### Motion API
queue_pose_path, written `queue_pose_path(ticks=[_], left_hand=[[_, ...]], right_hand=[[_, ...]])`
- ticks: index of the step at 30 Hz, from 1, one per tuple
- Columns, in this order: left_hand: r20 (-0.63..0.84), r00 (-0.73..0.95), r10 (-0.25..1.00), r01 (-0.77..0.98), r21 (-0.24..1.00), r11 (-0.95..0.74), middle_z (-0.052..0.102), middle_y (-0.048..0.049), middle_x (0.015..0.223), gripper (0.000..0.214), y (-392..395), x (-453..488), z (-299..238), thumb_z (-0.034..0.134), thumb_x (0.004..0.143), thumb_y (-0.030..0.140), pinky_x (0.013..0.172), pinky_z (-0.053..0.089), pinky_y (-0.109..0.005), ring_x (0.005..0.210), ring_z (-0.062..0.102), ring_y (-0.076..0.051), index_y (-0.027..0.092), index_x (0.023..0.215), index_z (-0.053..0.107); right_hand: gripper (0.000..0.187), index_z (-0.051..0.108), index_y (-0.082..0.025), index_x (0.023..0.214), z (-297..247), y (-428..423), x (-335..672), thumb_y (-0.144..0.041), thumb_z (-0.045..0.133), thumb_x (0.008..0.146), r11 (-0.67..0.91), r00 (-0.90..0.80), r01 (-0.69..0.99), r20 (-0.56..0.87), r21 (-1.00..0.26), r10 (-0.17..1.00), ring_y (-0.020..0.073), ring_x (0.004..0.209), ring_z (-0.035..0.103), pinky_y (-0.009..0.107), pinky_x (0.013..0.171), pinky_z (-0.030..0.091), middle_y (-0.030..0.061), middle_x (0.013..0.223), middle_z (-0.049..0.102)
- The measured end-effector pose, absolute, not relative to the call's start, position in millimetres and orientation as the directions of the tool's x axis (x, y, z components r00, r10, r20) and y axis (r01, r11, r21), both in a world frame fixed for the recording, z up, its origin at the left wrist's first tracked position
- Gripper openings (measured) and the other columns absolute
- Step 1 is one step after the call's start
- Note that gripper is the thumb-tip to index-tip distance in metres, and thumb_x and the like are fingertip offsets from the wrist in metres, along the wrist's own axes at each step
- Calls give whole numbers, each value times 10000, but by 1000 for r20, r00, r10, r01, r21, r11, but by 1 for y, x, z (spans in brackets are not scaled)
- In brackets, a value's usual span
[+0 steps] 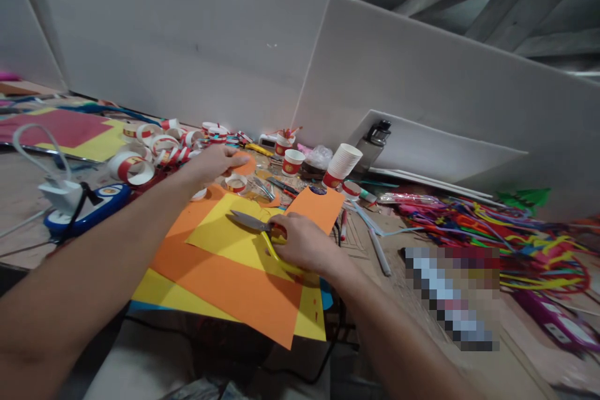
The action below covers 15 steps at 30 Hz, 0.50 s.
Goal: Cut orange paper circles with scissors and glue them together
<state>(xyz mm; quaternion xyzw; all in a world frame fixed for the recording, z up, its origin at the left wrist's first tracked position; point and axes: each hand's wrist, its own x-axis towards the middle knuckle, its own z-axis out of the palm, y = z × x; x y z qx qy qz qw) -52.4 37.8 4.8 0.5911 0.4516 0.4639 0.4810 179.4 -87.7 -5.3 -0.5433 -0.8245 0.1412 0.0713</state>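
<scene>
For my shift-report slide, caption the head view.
Right hand holding yellow-handled scissors over yellow paper; left hand gripping an orange paper piece near red-and-white paper rings.

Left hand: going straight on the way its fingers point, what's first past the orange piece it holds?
Probably the open red-and-white paper cup, standing ahead of the left hand and its orange piece. Depth is unclear in this single view, so the hand could pass in front of it.

Two hands, one pair of scissors, one bottle, one cup stack, one charger, one blue power strip
</scene>
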Motion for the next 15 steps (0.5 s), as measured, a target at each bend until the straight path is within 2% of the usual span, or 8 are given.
queue_pose_path(ticks=[3,5,8,11,13,15], left_hand=[[134,193,972,216,961,-175,560,12,584,225,32,-44,1,801,695,383,483,299,-218,494,421,-87,182,756,717],[121,218,968,218,961,-170,581,2,570,235,27,-39,1,784,717,389,481,324,-224,478,457,-96,178,795,717],[94,293,951,187,970,-153,578,-10,519,252,20,-31,1,777,731,400,474,357,-224,463,508,-114,163,776,704],[112,389,914,156,970,-185,592,-19,540,273,16,-25,1,782,725,405,476,395,-213,485,545,-115,156,701,675],[117,458,881,169,962,-216,599,-16,559,288,13,-21,0,765,746,413,477,413,-207,496,554,-110,153,682,659],[100,504,858,204,951,-231,603,-12,562,302,11,-17,-1,747,766,420,473,424,-207,486,554,-107,146,686,647]], right_hand=[[431,687,-222,1195,-4,-88,183,-220,664,765,444,-467,855,-28,-269,884,247,930,632,299,735,414,105,1020,707],[408,705,-218,1179,-2,-87,185,-250,691,773,462,-483,850,-24,-255,875,274,988,621,328,789,434,112,1021,709],[366,711,-200,1164,1,-85,182,-342,707,826,403,-398,848,87,-344,913,271,1030,616,368,877,468,122,1090,687],[554,569,-186,1353,-1,-78,175,-328,726,841,366,-249,795,289,-484,924,253,1158,579,392,1000,464,138,1286,591],[709,454,-183,1445,-6,-72,170,-280,759,813,396,-233,769,356,-502,905,263,1264,520,422,1073,434,154,1370,521],[772,407,-190,1466,-12,-65,167,-247,777,791,422,-219,761,417,-492,882,276,1337,463,450,1117,406,163,1416,477]])
